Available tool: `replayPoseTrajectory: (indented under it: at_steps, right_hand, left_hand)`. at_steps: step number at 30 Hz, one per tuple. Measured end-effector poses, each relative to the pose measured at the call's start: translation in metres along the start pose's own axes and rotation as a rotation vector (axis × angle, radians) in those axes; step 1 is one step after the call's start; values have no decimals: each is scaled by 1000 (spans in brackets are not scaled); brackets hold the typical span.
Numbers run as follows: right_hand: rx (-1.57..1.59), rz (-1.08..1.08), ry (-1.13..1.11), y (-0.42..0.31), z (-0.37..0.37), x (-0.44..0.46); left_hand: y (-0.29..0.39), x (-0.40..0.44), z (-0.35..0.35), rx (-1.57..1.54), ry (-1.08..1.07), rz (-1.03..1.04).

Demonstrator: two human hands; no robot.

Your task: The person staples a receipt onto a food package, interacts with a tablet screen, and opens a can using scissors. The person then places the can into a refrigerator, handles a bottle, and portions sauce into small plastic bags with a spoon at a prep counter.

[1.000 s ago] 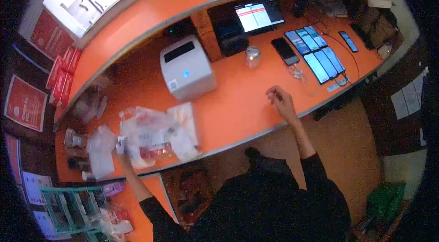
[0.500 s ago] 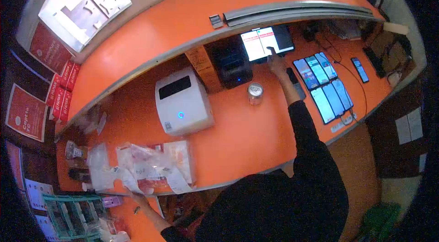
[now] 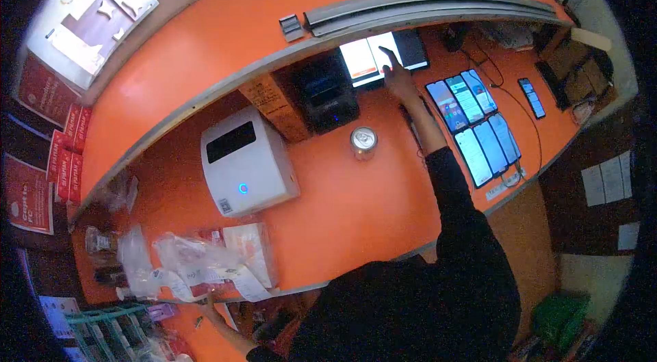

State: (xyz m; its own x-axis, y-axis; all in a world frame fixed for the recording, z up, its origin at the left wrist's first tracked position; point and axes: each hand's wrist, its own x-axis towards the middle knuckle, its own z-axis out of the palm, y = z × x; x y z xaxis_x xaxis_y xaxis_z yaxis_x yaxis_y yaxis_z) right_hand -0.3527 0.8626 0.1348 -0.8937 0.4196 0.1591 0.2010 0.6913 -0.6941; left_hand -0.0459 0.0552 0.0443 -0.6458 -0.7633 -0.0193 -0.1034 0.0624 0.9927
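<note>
My right hand (image 3: 401, 81) is stretched over a lit tablet (image 3: 359, 61), index finger extended and nothing held. White panels fill much of its screen. A row of dark-framed phones (image 3: 472, 150) with lit screens lies just right of my forearm. At the counter's front edge, my left hand (image 3: 212, 308) is beside clear plastic bags (image 3: 181, 249) and a printed paper slip (image 3: 248, 285). Its fingers are small and blurred, so whether they grip the slip or a bag is unclear. Red-and-white packaging shows through the plastic.
A white printer-like machine (image 3: 250, 163) with a blue light stands mid-counter, and a black device (image 3: 328, 98) sits behind. A can (image 3: 363, 141) stands between them and my right arm. One phone (image 3: 531, 98) lies at far right. Teal racks (image 3: 113, 331) are at lower left.
The whole view has shifted slightly. The tablet's red-striped panels have given way to plainer white ones with an orange bar. My right hand stays over the tablet; my left stays by the bags.
</note>
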Motion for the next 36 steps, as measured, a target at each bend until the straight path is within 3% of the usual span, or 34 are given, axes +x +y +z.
replayPoseTrajectory:
  at_steps: [3, 5, 8, 17, 23, 25, 28, 30, 31, 32, 34, 35, 36]
  right_hand:
    - [134, -125, 165, 0, -2, -24]
    - [-35, 29, 178, -10, -9, -45]
    - [-78, -86, 336, 7, 7, -47]
    - [-42, 43, 289, -2, 6, -50]
    - [66, -87, 200, -11, -5, -62]
    - [356, -119, -44, -26, -2, -86]
    - [282, -362, -175, -49, 2, -144]
    - [-6, -287, -195, -56, 15, -160]
    - [147, -268, -70, -56, 26, -162]
    - [153, -302, -88, -53, 30, -162]
    - [-41, -51, -66, -72, 24, -169]
    - [173, -23, -28, -59, 33, -172]
    - [396, 5, -19, -44, 45, -175]
  left_hand:
    - [1, -3, -1, 7, -4, 10]
    - [1, -5, -2, 10, 6, 16]
    - [5, -7, 3, 25, 9, 31]
    - [14, -15, 8, 51, 42, 69]
    - [36, -17, 0, 109, 125, 156]
    - [50, -22, -5, 145, 198, 224]
    - [67, -46, -3, 253, 338, 397]
    - [74, -71, 11, 342, 434, 569]
    - [79, -86, 25, 393, 457, 669]
    - [83, -102, 42, 443, 492, 791]
    - [101, -137, 82, 550, 467, 1031]
    - [113, -156, 102, 591, 437, 1134]
    - [139, -189, 134, 537, 351, 1007]
